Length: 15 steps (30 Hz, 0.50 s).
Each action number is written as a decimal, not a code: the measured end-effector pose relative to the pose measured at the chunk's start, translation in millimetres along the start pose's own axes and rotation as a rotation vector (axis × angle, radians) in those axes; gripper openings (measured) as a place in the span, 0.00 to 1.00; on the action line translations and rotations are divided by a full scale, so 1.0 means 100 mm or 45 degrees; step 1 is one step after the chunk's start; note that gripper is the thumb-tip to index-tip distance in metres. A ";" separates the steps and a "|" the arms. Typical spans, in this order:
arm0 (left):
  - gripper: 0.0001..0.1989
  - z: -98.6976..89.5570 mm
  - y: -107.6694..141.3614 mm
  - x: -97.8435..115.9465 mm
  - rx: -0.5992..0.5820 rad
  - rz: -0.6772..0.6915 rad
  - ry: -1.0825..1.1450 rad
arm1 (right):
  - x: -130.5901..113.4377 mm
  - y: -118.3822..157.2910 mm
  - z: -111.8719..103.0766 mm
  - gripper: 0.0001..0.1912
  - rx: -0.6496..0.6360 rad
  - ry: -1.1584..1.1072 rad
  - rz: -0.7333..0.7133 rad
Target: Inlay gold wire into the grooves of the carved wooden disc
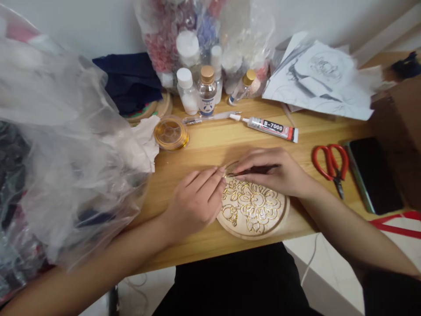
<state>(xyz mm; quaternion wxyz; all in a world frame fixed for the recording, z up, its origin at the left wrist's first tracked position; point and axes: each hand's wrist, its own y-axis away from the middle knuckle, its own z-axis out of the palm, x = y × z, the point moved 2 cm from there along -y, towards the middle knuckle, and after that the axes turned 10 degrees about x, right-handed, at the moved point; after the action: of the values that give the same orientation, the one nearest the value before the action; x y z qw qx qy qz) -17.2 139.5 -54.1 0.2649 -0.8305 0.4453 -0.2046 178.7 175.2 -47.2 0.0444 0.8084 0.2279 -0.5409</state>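
A round wooden plaque (258,199) with a raised rim lies near the table's front edge, a flower pattern outlined on it in gold wire. My right hand (271,169) reaches over its upper part, closed around dark tweezers (258,169). The tweezers' tips point left, close to the fingertips of my left hand (201,197). That hand lies at the plaque's left side with its fingers bent and pressed together. Whatever its fingertips pinch is hidden. Behind the left hand sits a spool of gold wire (171,134).
Behind the plaque lie a B-7000 glue tube (272,128) and a pen (210,117), with several small bottles (207,90) beyond. Red-handled pliers (332,164) and a phone (375,175) are at right. Plastic bags (75,145) crowd the left; printed sheets (322,74) lie at back right.
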 end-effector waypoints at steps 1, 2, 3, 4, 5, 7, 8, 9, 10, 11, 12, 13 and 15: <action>0.10 0.00 0.00 0.00 -0.005 0.002 -0.001 | 0.00 0.00 0.00 0.07 0.003 0.000 0.004; 0.10 0.00 0.00 0.00 -0.010 0.001 -0.004 | 0.00 0.00 0.01 0.06 0.007 -0.002 0.005; 0.10 0.00 0.00 0.00 -0.017 0.000 -0.006 | 0.00 0.00 0.01 0.06 0.009 -0.005 0.004; 0.10 0.00 0.00 0.00 -0.024 -0.003 -0.009 | 0.00 0.00 0.02 0.06 0.009 -0.006 0.005; 0.10 0.00 0.00 0.00 -0.030 -0.005 -0.011 | 0.00 0.00 0.02 0.06 0.011 -0.006 0.005; 0.10 0.00 0.00 0.00 -0.030 -0.007 -0.015 | 0.00 0.00 0.02 0.06 0.016 -0.003 0.009; 0.10 0.00 0.00 0.00 -0.030 -0.008 -0.017 | 0.00 0.00 0.02 0.06 0.018 -0.001 0.013; 0.10 0.00 0.00 0.00 -0.027 -0.010 -0.020 | 0.00 0.00 0.02 0.06 0.019 -0.001 0.016; 0.10 0.00 0.00 0.00 -0.023 -0.012 -0.020 | 0.00 0.00 0.03 0.06 0.020 -0.005 0.018; 0.09 0.00 0.00 0.00 -0.020 -0.015 -0.017 | 0.00 0.00 0.03 0.06 0.021 -0.010 0.022; 0.09 0.00 0.00 0.00 -0.018 -0.021 -0.014 | 0.00 0.00 0.03 0.06 0.024 -0.018 0.025; 0.09 0.00 0.00 0.00 -0.016 -0.025 -0.011 | 0.00 0.00 0.03 0.06 0.026 -0.026 0.027; 0.09 -0.01 -0.01 0.00 -0.016 -0.028 -0.010 | 0.00 0.00 0.03 0.06 0.028 -0.035 0.027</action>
<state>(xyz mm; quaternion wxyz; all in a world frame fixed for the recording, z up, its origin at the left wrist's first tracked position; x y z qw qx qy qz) -16.9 139.6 -53.2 0.2592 -0.8378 0.4362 -0.2016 176.4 174.4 -48.4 0.0445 0.8037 0.2128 -0.5539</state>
